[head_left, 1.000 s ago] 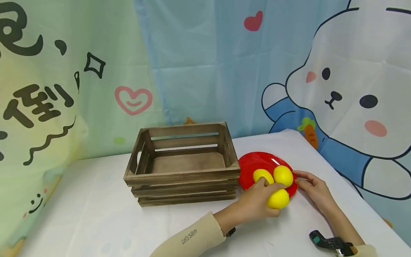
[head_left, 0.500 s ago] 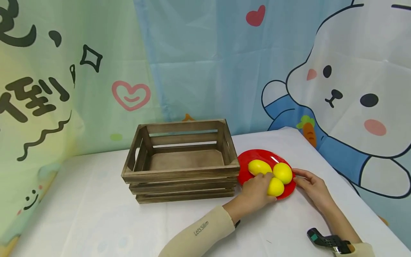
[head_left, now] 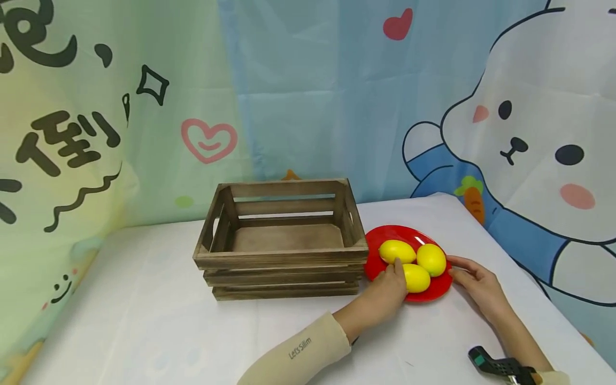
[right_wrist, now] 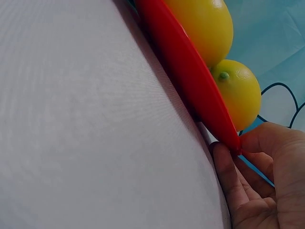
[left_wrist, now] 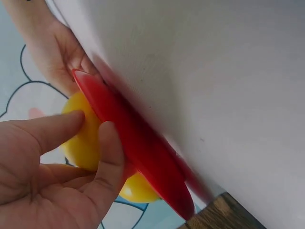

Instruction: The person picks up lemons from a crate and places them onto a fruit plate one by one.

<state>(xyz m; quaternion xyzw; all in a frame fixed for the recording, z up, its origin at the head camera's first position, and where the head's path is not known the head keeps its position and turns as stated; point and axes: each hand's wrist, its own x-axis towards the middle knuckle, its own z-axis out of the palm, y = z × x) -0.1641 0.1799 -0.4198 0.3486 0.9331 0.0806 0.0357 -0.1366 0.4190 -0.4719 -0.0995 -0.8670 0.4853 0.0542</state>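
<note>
Three yellow lemons lie together on a red plate (head_left: pixel 375 267): a left lemon (head_left: pixel 397 250), a right lemon (head_left: pixel 431 260) and a near lemon (head_left: pixel 416 278). My left hand (head_left: pixel 385 291) is at the plate's near left side, beside the near lemon. In the left wrist view its loosely extended fingers (left_wrist: pixel 66 126) are against or very close to a lemon (left_wrist: pixel 82 143) and the plate's edge. My right hand (head_left: pixel 481 286) pinches the plate's right rim between thumb and fingers, as the right wrist view shows (right_wrist: pixel 257 167).
A slatted wooden crate (head_left: pixel 281 262) with nothing in it stands left of the plate, close against it. A white cloth (head_left: pixel 144 321) covers the table. A printed curtain (head_left: pixel 298 107) hangs behind.
My left hand has set the near lemon down on the plate and loosened from it, shifting slightly left. The left lemon shifted on the plate. My right hand keeps its hold on the rim.
</note>
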